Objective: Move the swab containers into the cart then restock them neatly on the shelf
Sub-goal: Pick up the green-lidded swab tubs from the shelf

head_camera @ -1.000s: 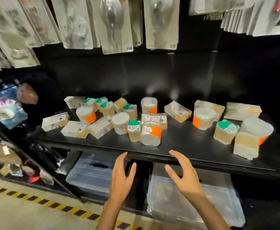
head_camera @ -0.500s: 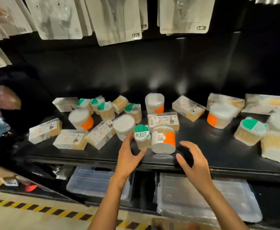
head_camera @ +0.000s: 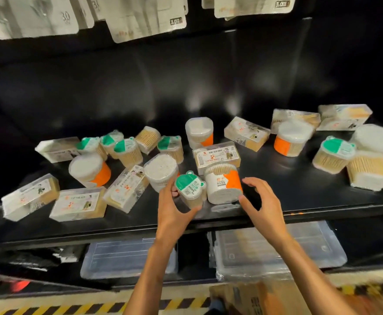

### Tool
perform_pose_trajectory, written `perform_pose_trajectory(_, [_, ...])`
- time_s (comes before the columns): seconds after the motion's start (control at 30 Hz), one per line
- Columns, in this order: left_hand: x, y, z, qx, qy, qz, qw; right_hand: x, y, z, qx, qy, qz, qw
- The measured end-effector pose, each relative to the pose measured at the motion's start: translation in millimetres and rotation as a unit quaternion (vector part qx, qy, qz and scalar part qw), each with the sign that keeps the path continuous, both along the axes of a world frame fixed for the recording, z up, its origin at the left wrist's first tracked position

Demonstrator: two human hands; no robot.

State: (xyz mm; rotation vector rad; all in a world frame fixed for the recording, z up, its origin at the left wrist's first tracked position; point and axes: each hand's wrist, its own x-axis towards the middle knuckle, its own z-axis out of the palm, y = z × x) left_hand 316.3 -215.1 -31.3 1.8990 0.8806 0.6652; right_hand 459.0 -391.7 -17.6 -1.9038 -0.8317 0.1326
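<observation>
On the black shelf (head_camera: 288,196) lay a scatter of swab containers, round tubs and flat boxes alike; at its front edge the left hand (head_camera: 171,214) curled its thumb and fingers round the green-lidded tub (head_camera: 190,189), which stood upright just beside the orange-labelled tub (head_camera: 223,186). The right hand (head_camera: 263,206) was spread, fingers arched, its thumb at that orange-labelled tub's lower right side, though whether it touched could not be told; clear lidded bins (head_camera: 276,248) sat on the level below.
</observation>
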Motion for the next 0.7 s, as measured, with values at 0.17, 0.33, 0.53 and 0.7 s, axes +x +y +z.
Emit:
perform_pose_trajectory(0.17, [3.1,11.6,-0.7,-0.017,0.028,-0.033,0.999,-3.3,3.0,-2.3,0.001,-0.006,-0.006,1.000])
perform_pose_trajectory(0.33, [6.3,6.7,-7.1,-0.004,0.005,-0.010,1.000,-0.8,-0.3,-3.5,-0.005,-0.013,-0.023,1.000])
perform_pose_trajectory(0.53, [7.3,5.5,-12.9,-0.005,-0.012,-0.022,1.000,0.7,-5.7,-4.7,-0.003,-0.009,-0.043,0.999])
perform_pose_trajectory(0.7, [3.7,1.8,-6.8,-0.080,-0.048,0.010,0.996,7.5,-17.5,-5.2,0.000,-0.001,-0.081,0.997])
